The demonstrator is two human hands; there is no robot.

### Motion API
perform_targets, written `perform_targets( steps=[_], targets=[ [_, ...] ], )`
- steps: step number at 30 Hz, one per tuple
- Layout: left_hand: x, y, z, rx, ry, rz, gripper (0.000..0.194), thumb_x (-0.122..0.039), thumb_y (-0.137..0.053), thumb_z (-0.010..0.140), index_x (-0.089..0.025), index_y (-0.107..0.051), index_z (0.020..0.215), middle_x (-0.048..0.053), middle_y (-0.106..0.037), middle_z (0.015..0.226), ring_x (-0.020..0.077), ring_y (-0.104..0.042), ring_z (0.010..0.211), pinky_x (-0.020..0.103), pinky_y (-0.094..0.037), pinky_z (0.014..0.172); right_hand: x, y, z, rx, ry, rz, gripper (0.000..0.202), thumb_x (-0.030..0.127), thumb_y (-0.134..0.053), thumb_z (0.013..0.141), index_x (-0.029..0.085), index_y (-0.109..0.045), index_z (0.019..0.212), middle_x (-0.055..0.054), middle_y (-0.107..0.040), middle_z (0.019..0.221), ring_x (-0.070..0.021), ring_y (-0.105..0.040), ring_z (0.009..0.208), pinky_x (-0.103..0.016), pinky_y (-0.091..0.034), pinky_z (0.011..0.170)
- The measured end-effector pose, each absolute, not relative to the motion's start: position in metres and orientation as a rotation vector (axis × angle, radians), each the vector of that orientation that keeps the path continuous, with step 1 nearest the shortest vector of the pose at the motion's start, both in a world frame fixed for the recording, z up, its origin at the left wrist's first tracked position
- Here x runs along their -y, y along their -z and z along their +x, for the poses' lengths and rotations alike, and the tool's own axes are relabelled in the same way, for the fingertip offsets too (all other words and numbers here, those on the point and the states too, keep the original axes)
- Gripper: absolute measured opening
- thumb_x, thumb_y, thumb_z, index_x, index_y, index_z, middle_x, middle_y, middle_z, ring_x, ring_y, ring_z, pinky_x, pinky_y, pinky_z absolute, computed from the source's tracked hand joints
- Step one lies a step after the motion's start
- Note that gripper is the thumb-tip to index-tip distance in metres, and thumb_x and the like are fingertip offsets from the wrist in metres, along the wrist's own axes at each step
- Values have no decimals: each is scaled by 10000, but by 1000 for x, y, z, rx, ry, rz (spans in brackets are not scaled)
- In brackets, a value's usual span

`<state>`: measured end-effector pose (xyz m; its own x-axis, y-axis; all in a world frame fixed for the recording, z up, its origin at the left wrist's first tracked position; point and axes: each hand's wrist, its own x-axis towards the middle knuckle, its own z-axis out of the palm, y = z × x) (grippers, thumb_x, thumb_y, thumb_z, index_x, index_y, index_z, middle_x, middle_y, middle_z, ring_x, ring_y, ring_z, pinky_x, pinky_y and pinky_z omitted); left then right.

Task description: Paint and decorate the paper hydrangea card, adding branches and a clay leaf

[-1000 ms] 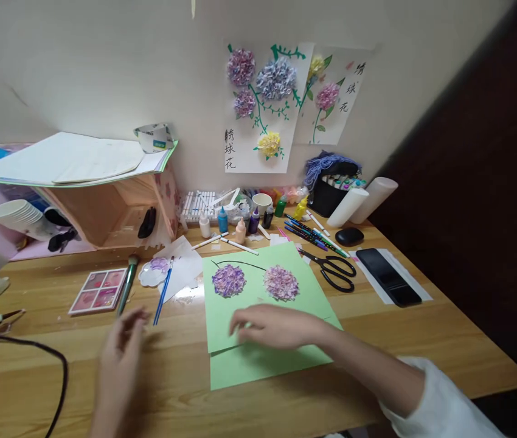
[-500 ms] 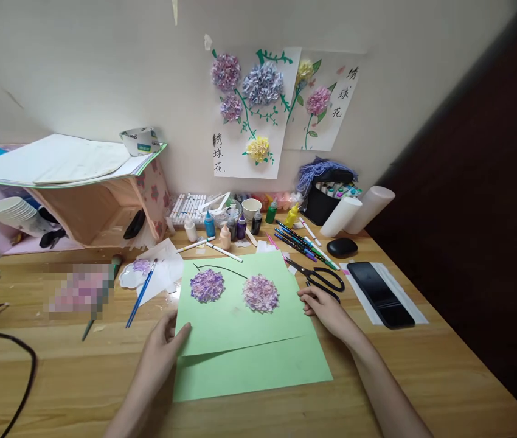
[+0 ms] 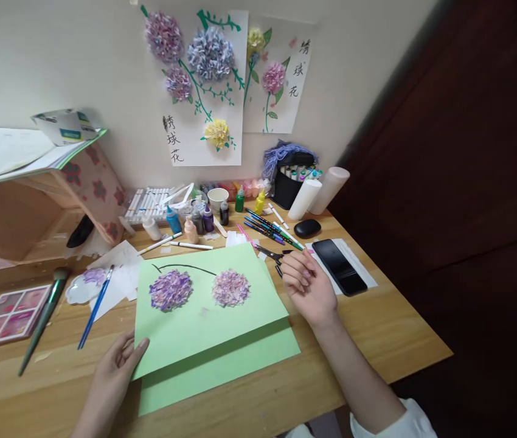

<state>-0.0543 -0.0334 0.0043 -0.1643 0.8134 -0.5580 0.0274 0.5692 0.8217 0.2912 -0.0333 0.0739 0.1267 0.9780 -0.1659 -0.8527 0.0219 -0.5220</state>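
My left hand point(image 3: 115, 368) pinches the lower left corner of a light green sheet of paper point(image 3: 204, 322), thumb on top and fingers beneath. Two purple-pink flower clusters, one on the left point(image 3: 171, 290) and one on the right point(image 3: 232, 288), sit on the sheet, joined to a thin dark curved line. Its front edge is raised above a second green sheet point(image 3: 222, 368). Away from the paper's right side, my right hand point(image 3: 308, 286) is turned palm up, fingers loosely curled in with nothing visible in them. Black scissors point(image 3: 270, 252) lie partly hidden behind this hand.
Pens point(image 3: 265, 228) and paint bottles point(image 3: 208, 219) stand or lie behind the paper. To the right are a phone point(image 3: 338, 266) and a mouse point(image 3: 307, 228). A palette point(image 3: 10, 313), a large brush point(image 3: 44, 316) and slim blue brushes point(image 3: 97, 307) lie left. Flower pictures point(image 3: 213, 91) hang on the wall.
My right hand has let go of the paper's right edge, lifted and turned palm up. The left hand still grips the sheet, whose front edge is raised higher. The view has swung right.
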Motion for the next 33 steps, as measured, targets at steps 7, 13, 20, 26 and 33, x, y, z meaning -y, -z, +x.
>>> perform_targets(
  steps=[7, 13, 20, 26, 33],
  targets=[
    [47, -11, -67, -1626, -746, 649, 525, -358, -821, 460, -258, -580, 916, 32, -739, 882, 310, -682, 920, 343, -601, 690, 28, -69, 283, 342, -1471, -589, 343, 263, -400, 926, 234, -281, 606, 62, -139, 608, -121, -128, 461, -202, -278, 387],
    [56, -24, -77, -1767, -772, 567, 621, -358, -804, 391, -258, -553, 950, 24, -738, 823, 314, -676, 936, 325, -600, 673, 27, -71, 275, 321, -1517, -555, 332, 281, -379, 936, 228, -296, 619, 61, -145, 611, -117, -131, 468, -189, -265, 392],
    [63, 3, -90, -1622, -762, 640, 550, -408, -821, 498, -258, -569, 963, 40, -739, 935, 315, -661, 991, 369, -592, 785, 22, -60, 275, 520, -1483, -696, 313, 336, -425, 885, 229, -305, 617, 54, -207, 622, -111, -183, 472, -214, -264, 415],
    [55, 13, -65, -1533, -872, 726, 450, -394, -820, 515, -233, -613, 881, 61, -747, 857, 344, -676, 939, 399, -604, 731, -8, -36, 293, 1083, -1040, -1298, 250, 430, -365, 856, 224, -433, 733, -5, -457, 737, -127, -413, 571, -265, -366, 520],
    [56, 4, -57, -1575, -964, 795, 434, -433, -797, 570, -222, -607, 898, 35, -750, 838, 304, -692, 904, 329, -608, 699, -64, -13, 321, 1431, -760, -1619, 171, 317, -515, 784, 183, -600, 850, -25, -546, 829, -166, -510, 726, -302, -417, 694]
  ],
)
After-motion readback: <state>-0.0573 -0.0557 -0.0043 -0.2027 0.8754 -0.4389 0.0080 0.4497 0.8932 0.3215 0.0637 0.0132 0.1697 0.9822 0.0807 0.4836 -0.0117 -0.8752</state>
